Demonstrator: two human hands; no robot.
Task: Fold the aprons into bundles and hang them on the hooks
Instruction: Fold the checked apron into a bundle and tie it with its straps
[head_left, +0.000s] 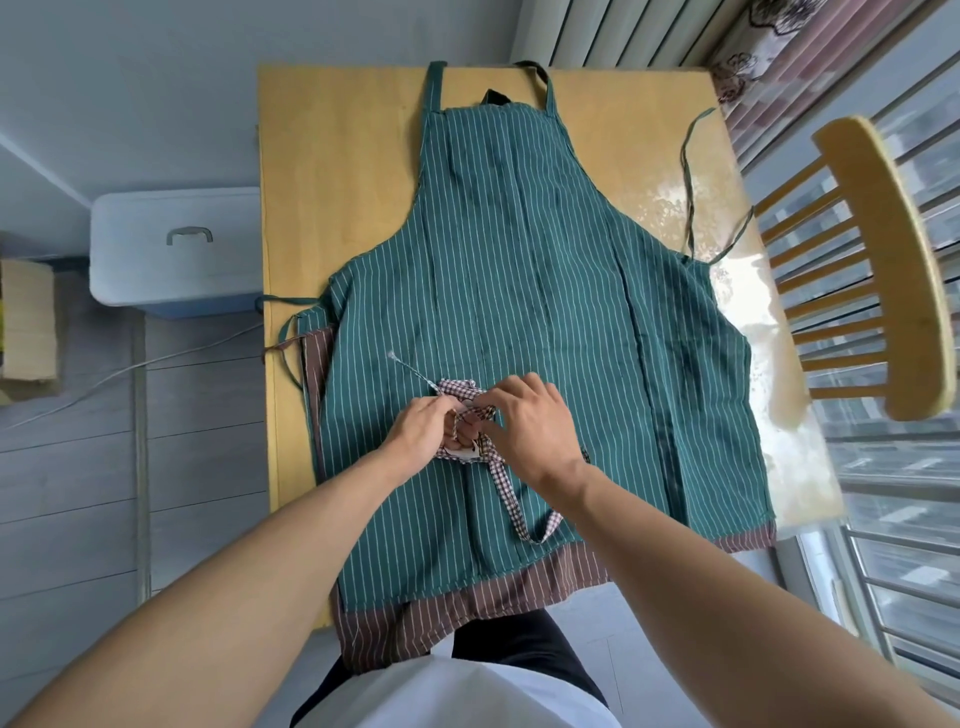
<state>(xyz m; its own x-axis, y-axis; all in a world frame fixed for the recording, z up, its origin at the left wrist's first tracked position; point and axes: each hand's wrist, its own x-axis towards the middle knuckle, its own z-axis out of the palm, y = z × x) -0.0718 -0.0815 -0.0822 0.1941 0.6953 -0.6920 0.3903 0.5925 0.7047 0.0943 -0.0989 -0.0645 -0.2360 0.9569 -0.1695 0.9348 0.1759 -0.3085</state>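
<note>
A small checked apron bundle (464, 391) lies on top of a green striped apron (524, 291), which is spread flat on the wooden table (337, 171). My left hand (423, 423) grips the bundle from the left. My right hand (524, 423) pinches it from the right, fingers curled over the cloth. A checked strap (511, 501) trails from the bundle towards me in a loop, and a thin tie (410, 370) sticks out to the upper left. A brown striped apron (467, 605) lies underneath the green one, showing at the near and left edges. No hooks are in view.
A wooden chair (878, 270) stands at the table's right side, by the window. A grey-blue lidded bin (171, 254) sits on the floor left of the table, with a cardboard box (26, 327) further left. Green apron ties (691, 187) lie near the table's right edge.
</note>
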